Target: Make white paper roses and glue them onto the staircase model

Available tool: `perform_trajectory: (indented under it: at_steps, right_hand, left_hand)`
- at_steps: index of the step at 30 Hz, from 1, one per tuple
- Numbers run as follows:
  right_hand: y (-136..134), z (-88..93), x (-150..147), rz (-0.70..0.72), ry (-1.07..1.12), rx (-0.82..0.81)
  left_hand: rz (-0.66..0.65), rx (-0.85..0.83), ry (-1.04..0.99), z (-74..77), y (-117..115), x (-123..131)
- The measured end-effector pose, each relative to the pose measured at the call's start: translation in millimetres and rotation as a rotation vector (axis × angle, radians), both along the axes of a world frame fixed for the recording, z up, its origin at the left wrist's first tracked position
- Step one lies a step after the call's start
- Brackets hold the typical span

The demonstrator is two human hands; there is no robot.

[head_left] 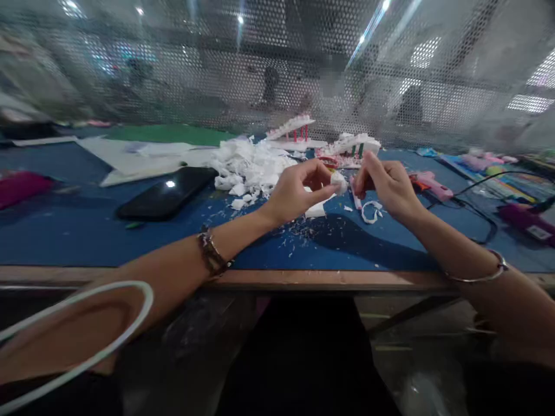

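Note:
Between the fingertips of my left hand [299, 188] is a small rounded white foam piece [338, 183]. My right hand [392, 188] is close by on its right, fingers curled in, and what they hold is hidden. A slim pink-and-white stick-shaped tool [356, 195] shows right beside those fingers; I cannot tell whether they grip it or it lies on the table. Below the right hand lies a curled white strip [370, 212]. A flat white piece [315, 210] rests under the left hand, with fine white crumbs scattered toward the table's front edge.
White scraps [254, 164] are heaped behind my left hand, beside a black phone [167, 193]. Two small white-and-pink models stand behind, one with red posts [299, 134], one with green posts [355, 150]. Rightward are a pink glue gun [433, 185], a purple tool [524, 224] and black cables.

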State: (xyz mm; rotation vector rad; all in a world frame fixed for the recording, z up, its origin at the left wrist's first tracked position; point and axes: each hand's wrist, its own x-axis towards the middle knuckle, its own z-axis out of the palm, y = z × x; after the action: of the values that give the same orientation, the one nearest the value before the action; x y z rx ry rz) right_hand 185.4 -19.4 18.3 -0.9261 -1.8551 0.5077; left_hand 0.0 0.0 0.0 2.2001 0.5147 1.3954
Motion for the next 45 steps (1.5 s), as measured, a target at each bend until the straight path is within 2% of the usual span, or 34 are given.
perform_trajectory:
  at_steps: [3, 6, 10, 15, 18, 27, 34, 37, 40, 45]
  right_hand:
    - [-2.6, -0.7, 0.5, -0.057, -0.032, 0.207]
    - [-5.6, -2.4, -1.0, -0.046, -0.13, 0.298]
    - [-7.4, -5.7, -4.4, 0.005, -0.199, 0.274]
    - [-7.7, -4.8, -5.6, 0.056, -0.064, 0.107]
    - [-9.0, -1.4, -5.5, 0.074, -0.029, 0.052]
    - [-10.2, 4.4, -2.0, 0.169, -0.005, 0.014]
    - [-7.9, 2.4, -0.7, 0.1, -0.057, 0.043]
    - [-7.2, -0.5, -0.9, 0.121, -0.127, 0.054]
    - [-6.9, -2.6, -0.1, 0.117, -0.165, 0.111]
    - [-10.3, -0.3, 1.8, -0.038, -0.376, 0.378]
  left_hand:
    - [0.04, 0.019, 0.057, -2.6, 1.1, -1.1]
    - [0.09, 0.031, 0.12, -4.6, 1.7, -0.9]
    - [0.108, 0.005, 0.148, -5.6, 1.0, 0.0]
    - [0.09, -0.038, 0.132, -4.9, -1.6, 1.4]
    - [0.037, -0.101, 0.094, -4.4, -1.7, 1.4]
    - [-0.175, -0.239, 0.019, -4.0, 4.8, -1.7]
    - [-0.195, -0.277, 0.011, -4.4, 7.1, -1.1]
    - [-0.191, -0.289, -0.015, -3.3, 7.0, -1.1]
    - [-0.185, -0.323, -0.022, -2.5, 6.2, -1.6]
    - [-0.206, -0.346, -0.003, -3.0, 4.6, -1.3]
